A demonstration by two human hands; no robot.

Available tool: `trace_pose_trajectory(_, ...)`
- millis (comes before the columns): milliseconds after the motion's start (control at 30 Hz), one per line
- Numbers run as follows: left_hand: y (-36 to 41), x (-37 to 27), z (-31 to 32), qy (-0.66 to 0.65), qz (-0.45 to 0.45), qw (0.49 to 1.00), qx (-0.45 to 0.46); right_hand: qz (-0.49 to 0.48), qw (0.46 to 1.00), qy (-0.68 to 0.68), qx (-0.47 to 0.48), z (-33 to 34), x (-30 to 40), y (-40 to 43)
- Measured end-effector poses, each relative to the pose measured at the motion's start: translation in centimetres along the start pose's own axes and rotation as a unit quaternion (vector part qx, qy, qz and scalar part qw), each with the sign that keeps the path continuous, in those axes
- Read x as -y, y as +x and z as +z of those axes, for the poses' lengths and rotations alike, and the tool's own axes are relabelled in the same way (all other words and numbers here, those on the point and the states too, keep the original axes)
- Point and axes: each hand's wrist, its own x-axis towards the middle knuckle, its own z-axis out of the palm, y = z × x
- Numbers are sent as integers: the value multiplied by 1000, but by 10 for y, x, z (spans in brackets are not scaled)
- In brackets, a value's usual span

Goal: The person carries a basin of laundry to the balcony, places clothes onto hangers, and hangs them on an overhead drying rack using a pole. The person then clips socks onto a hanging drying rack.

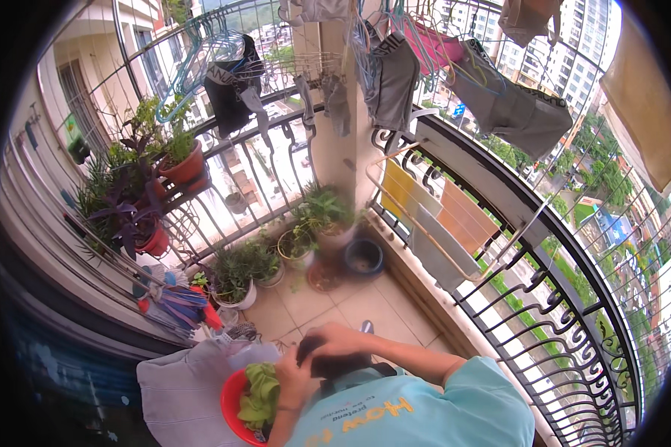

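My left hand (292, 373) and my right hand (335, 339) are close together in front of my body. Both have hold of a black piece of cloth (338, 366), bunched between them; its lower part is partly hidden by my shirt. Beside my left forearm is a red plastic basin (228, 405), where a crumpled lime-green garment (259, 394) lies with something dark under it. The basin stands against a light grey fabric cover (184, 391).
Laundry such as grey shorts (394, 84) hangs overhead among blue hangers (198, 50). A folding rack (394, 198) with cloths hangs at the iron railing (565, 346). Potted plants (232, 279) and a dark blue pot (363, 258) line the tiled floor (341, 304). Mops (173, 304) lean left.
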Motion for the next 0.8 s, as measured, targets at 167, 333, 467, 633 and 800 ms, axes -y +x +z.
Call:
trace_pose_trajectory(167,0,-6,-3,-126,-113,985,-25,34,990,-124,55,-41,6,-21)
trace_pose_trajectory(333,6,-21,9,-159,-132,978,22,12,992,-122,-23,-90,2,-40)
trace_pose_trajectory(467,13,-31,5,-114,-133,984,19,-116,938,-206,-253,-183,50,-53)
trace_pose_trajectory(633,14,-20,-2,1,-168,984,56,-203,683,-362,-601,-327,153,-110)
trace_pose_trajectory(800,12,-7,4,57,-183,976,103,-45,481,-446,-754,-470,204,-161)
